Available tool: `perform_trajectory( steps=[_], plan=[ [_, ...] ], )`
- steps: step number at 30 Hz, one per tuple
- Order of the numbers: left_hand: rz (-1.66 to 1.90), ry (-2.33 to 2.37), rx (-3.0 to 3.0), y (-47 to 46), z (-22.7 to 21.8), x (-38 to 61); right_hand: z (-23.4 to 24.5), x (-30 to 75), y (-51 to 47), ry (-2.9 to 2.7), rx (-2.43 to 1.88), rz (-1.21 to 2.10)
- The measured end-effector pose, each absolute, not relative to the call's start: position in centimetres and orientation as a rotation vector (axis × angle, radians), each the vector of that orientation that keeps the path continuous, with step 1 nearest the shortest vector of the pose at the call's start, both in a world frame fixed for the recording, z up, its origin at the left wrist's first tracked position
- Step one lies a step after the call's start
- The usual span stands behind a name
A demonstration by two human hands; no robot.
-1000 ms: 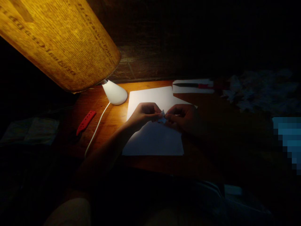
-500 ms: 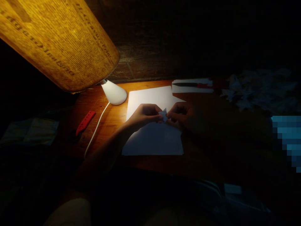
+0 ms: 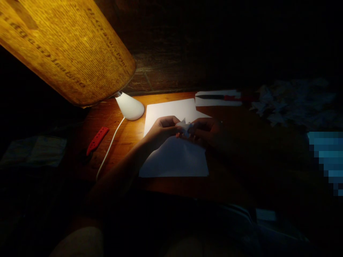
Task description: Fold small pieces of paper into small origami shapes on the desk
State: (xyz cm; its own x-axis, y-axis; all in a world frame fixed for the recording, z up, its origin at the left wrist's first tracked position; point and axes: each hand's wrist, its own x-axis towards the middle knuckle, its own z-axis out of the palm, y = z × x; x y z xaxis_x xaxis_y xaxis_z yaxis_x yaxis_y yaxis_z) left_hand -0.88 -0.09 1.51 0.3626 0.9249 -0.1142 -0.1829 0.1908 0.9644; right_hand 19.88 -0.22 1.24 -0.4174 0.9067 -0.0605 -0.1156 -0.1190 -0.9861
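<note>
Between my two hands is a small folded piece of white paper [image 3: 184, 125], with a pointed corner sticking up. My left hand [image 3: 165, 126] pinches its left side between thumb and fingers. On the other side, my right hand [image 3: 205, 129] is closed on the paper's right part; its fingers are partly in shadow. Both hands are over a stack of white paper sheets [image 3: 174, 160] on the wooden table [image 3: 125, 137]. The finer folds are too dim to make out.
A lamp with a yellow printed shade [image 3: 72, 53] and white base [image 3: 130, 107] stands at left, its cord [image 3: 110, 146] running forward. Nearby lies a red-handled tool [image 3: 98, 140]. A knife [image 3: 211, 97] rests on paper strips [image 3: 218, 103]. Folded paper pieces [image 3: 284, 103] are heaped at right.
The folded paper has been turned and looks wider between my hands, its point now more to the left. My left hand has shifted slightly left; both hands still grip it.
</note>
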Motion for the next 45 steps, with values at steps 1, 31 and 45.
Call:
perform_trajectory(
  steps=[1, 31, 45],
  plan=[
    [0.938, 0.874, 1.093, -0.08, 1.51, -0.9, 1.27, 19.87, -0.26, -1.363, -0.938, 1.642],
    [0.907, 0.946, 1.171, -0.38, 1.5, -0.93, 1.58, 19.95, -1.22, -1.463, -1.105, 1.459],
    [0.848, 0.957, 1.207, -0.74, 1.84, -0.97, 1.49, 19.89, -0.37, -1.374, -1.048, 1.565]
  ],
)
